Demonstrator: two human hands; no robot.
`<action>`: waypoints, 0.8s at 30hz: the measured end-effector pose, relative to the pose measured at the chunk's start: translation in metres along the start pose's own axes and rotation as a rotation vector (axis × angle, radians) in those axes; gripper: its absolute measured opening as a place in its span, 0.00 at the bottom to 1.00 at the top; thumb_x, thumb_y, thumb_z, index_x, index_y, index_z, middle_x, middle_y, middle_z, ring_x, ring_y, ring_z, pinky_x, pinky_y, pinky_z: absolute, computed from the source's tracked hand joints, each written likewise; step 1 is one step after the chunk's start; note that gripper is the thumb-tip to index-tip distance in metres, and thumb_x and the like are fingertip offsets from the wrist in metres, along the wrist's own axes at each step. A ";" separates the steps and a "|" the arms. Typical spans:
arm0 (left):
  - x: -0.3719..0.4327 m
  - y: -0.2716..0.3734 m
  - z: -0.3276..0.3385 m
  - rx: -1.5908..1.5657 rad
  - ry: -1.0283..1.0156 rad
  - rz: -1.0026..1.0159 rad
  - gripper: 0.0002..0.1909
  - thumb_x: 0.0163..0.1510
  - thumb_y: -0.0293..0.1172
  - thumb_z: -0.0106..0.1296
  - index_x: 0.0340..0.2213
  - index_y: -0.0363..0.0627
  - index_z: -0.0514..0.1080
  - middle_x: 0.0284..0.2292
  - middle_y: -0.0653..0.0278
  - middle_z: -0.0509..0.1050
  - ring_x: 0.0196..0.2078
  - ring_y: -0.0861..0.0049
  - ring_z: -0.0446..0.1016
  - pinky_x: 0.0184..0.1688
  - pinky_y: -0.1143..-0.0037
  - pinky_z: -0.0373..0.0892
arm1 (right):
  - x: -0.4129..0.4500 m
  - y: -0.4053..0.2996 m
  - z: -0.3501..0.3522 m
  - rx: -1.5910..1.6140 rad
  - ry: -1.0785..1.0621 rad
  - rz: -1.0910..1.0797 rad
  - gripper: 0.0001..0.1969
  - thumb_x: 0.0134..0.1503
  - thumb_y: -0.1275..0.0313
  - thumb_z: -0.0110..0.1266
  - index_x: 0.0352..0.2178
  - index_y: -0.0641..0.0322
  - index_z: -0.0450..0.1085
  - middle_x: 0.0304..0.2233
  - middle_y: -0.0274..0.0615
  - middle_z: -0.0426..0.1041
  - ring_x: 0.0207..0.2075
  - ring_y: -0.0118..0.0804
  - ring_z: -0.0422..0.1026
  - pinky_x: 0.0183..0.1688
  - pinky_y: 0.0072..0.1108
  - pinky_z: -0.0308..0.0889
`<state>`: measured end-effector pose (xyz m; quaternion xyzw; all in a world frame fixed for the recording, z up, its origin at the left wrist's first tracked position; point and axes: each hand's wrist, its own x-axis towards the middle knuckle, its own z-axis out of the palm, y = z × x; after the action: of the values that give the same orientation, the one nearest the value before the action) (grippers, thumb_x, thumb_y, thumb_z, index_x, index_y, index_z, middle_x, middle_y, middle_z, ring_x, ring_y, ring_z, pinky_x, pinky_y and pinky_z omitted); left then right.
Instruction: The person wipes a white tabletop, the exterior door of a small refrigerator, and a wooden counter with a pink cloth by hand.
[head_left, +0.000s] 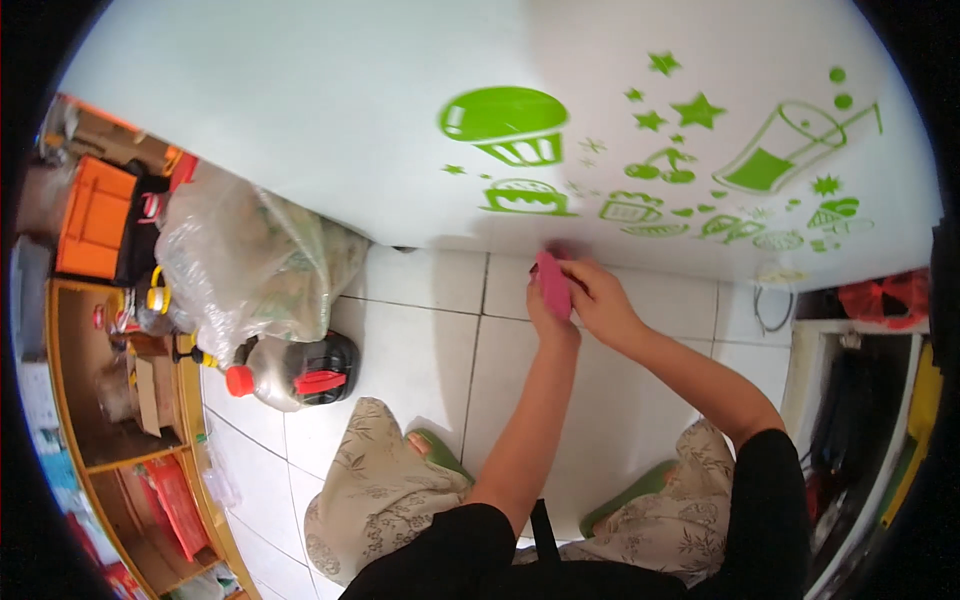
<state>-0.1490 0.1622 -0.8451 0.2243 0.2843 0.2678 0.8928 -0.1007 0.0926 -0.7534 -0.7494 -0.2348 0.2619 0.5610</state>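
Note:
A folded pink cloth (554, 286) is held between my two hands, close to the lower edge of a white appliance panel (337, 135). My left hand (546, 319) is under and behind the cloth, which hides most of its fingers. From the right, my right hand (600, 300) pinches the cloth with thumb and fingers. Green decals of a cupcake (506, 116), stars (697, 111) and a drinking glass (772, 154) decorate the panel above my hands.
On the left stand a large plastic bag (247, 262), a jug with a red cap (300, 371) and a wooden shelf (135, 457). A white open-fronted cabinet (806, 360) is at the right. My green-shod feet (442, 454) rest on white floor tiles (405, 330).

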 end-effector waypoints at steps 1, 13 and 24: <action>-0.004 0.003 0.020 -0.008 -0.013 0.017 0.18 0.61 0.41 0.40 0.49 0.45 0.63 0.45 0.61 0.68 0.44 0.70 0.70 0.45 0.71 0.68 | -0.009 -0.025 -0.011 -0.222 0.051 -0.308 0.13 0.53 0.76 0.53 0.42 0.62 0.71 0.34 0.40 0.70 0.33 0.33 0.70 0.36 0.23 0.67; -0.067 0.111 0.195 0.693 -0.218 1.182 0.35 0.59 0.42 0.37 0.59 0.28 0.46 0.59 0.40 0.51 0.60 0.49 0.53 0.61 0.63 0.49 | -0.022 -0.205 -0.050 -0.067 0.167 -0.659 0.17 0.51 0.84 0.49 0.44 0.65 0.71 0.40 0.46 0.67 0.41 0.38 0.68 0.44 0.21 0.64; -0.027 0.403 0.319 0.659 0.128 1.714 0.29 0.58 0.36 0.42 0.56 0.29 0.57 0.54 0.41 0.61 0.59 0.53 0.58 0.61 0.67 0.52 | -0.023 -0.215 -0.075 0.041 0.462 -0.794 0.11 0.52 0.83 0.47 0.37 0.66 0.72 0.38 0.42 0.67 0.38 0.34 0.66 0.40 0.20 0.62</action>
<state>-0.1092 0.3718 -0.3766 0.5861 0.1316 0.7551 0.2627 -0.0818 0.0801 -0.5256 -0.6289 -0.3670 -0.1427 0.6704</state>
